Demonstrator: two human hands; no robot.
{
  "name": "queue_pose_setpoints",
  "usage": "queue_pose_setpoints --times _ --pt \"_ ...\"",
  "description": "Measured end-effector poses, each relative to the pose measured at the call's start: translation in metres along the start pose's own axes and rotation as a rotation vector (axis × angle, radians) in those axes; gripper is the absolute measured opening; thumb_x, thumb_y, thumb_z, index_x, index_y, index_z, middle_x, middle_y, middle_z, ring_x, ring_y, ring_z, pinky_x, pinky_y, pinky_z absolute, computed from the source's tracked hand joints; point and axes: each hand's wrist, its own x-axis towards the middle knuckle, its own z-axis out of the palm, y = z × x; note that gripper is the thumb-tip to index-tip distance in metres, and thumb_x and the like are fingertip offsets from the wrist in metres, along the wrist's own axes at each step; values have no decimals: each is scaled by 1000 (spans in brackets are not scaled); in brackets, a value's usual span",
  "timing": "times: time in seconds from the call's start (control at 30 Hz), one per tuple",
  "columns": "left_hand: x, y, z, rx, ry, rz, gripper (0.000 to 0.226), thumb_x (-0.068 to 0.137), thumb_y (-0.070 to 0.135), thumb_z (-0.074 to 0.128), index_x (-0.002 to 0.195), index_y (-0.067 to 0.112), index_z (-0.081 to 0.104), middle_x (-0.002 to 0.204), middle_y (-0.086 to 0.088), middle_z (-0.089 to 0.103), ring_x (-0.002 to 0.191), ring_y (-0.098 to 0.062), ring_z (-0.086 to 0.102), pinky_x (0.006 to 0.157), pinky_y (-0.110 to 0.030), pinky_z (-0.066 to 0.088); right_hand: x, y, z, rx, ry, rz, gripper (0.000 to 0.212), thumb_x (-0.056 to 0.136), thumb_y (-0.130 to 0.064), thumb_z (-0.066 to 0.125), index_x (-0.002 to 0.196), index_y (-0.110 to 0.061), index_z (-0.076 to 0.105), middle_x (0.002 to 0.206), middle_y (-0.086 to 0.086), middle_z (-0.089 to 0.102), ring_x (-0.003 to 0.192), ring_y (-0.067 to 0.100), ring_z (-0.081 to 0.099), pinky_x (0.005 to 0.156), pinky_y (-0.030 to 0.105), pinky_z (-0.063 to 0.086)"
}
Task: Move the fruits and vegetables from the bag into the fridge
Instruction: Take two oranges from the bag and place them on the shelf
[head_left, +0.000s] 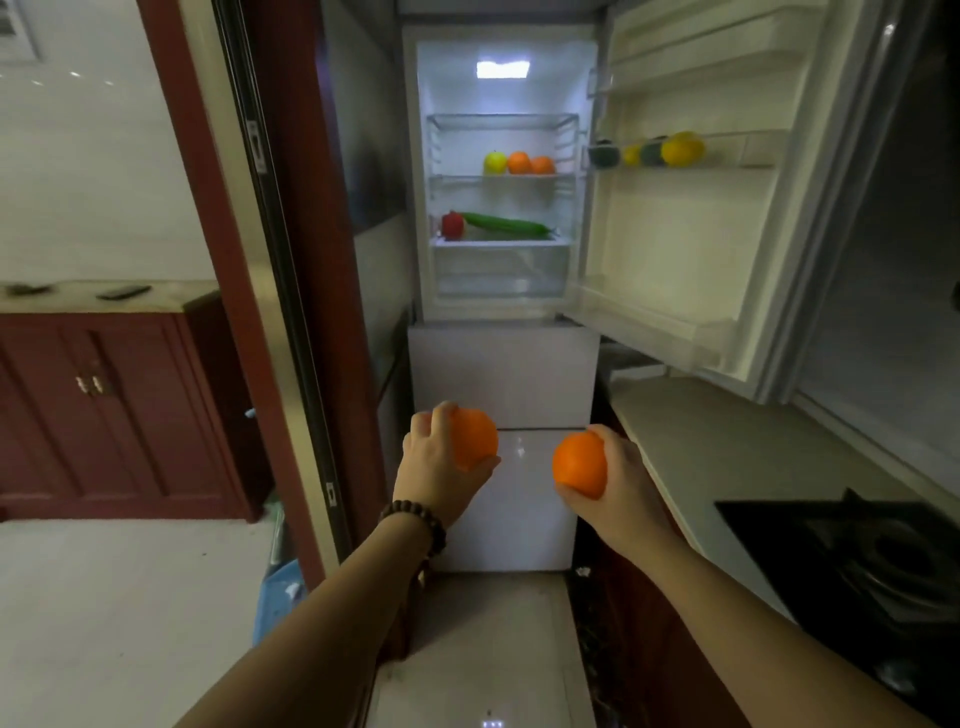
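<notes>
Both arms reach toward the open fridge (504, 291) at the far end. The left hand (441, 460) grips an orange (474, 439); the right hand (618, 480) grips a second orange (579, 465) just beside the counter (691, 431). Inside, an apple (495, 162) and two more oranges (530, 163) sit on the middle shelf, a pepper (452, 224) and cucumber (504, 224) below.

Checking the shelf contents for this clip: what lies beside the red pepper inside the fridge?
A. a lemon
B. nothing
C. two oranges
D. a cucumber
D: a long green cucumber lies right next to the red pepper on the lower shelf of the fridge; the two oranges sit one shelf up.
</notes>
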Motion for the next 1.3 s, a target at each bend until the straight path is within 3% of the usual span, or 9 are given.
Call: queue_pose_setpoints --times 0.17,0.5,0.9,1.03,1.17,1.3 --pt "86 10 20 0 58 23 79 75 41 75 138 23 31 140 -6 31 123 -31 39 91 -43 46 85 17 2 3 -10 -28 84 73 -31 77 141 -25 27 144 9 29 121 31 45 88 38 46" --pt "216 -25 52 -35 72 31 79 75 44 74 138 26 29 142 -3 28 123 -27 40 94 -42 48 229 28 45 24 3 -86 84 72 -28 79 140 -24 29 142 8 32 119 27 46 83 31 41" --pt "422 -72 49 -137 107 147 83 74 41 76 139 29 26 144 -2 26 125 -26 39 96 -46 47 420 -6 105 -41 167 -164 84 69 -24 82 138 -18 35 140 15 36 119 35 47 88 33 38" --pt "477 -67 50 -200 135 240 82 75 38 75 139 27 26 144 -3 26 122 -24 42 95 -38 46 470 -14 113 -43 219 -185 85 69 -29 81 139 -22 34 141 12 37 118 33 48 90 40 45" --pt "523 -63 60 -322 136 270 83 77 33 74 142 26 23 144 -2 24 121 -18 40 97 -37 46 514 -19 123 -51 257 -208 85 69 -29 81 139 -22 33 142 10 35 121 28 45 89 32 39" --pt "567 -65 74 -404 208 337 82 77 33 75 140 29 24 138 3 29 118 -13 41 94 -34 46 560 -19 133 -50 258 -210 85 71 -33 79 139 -29 28 141 7 33 121 26 44 88 32 40"
